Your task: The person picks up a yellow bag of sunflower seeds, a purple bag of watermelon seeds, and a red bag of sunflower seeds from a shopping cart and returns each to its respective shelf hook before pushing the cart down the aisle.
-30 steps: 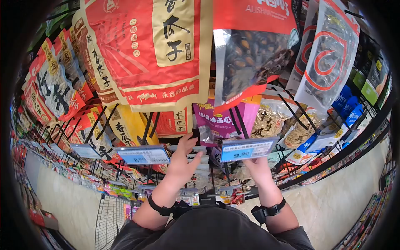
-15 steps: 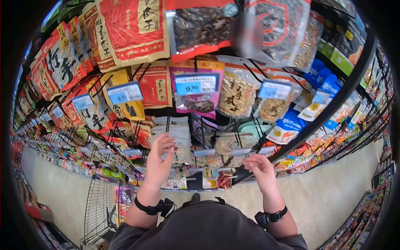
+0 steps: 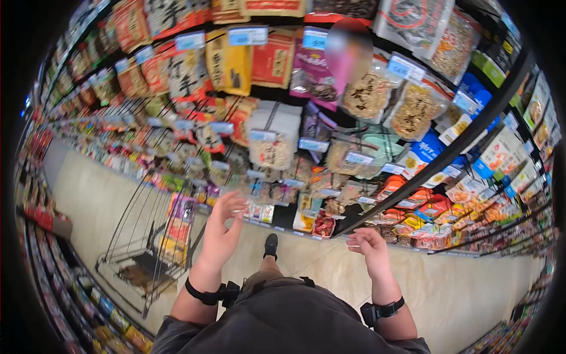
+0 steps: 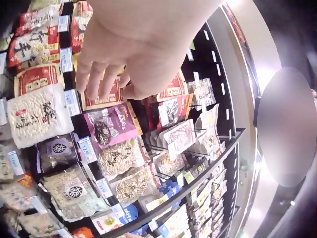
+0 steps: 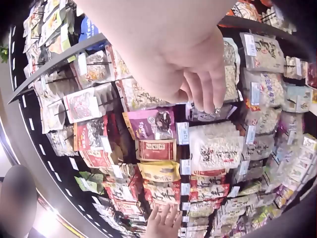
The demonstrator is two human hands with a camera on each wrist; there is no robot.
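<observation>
My left hand [image 3: 221,233] hangs in the air before the rack, fingers loosely bent and nothing in them. To its right, my right hand [image 3: 371,251] is likewise bare, its fingers relaxed. Both are apart from the goods in the head view. Above them hang a purple snack bag [image 3: 318,74], a yellow bag [image 3: 229,62] and clear packs of pale seeds [image 3: 274,133]. In the left wrist view the left hand [image 4: 133,49] overlaps red bags; in the right wrist view the right hand [image 5: 173,64] overlaps several bags.
A wire shopping cart [image 3: 144,253] holding colourful packets stands at the left on the pale floor [image 3: 306,265]. A dark slanted rail [image 3: 436,159] crosses the rack at the right. Blue price tags [image 3: 358,157] hang along the hooks. Another shelf [image 3: 65,295] runs along the far left.
The bags were much closer one second ago, with the hands among the price tags. Now the rack is farther off, the hands are away from it, and more floor and cart show.
</observation>
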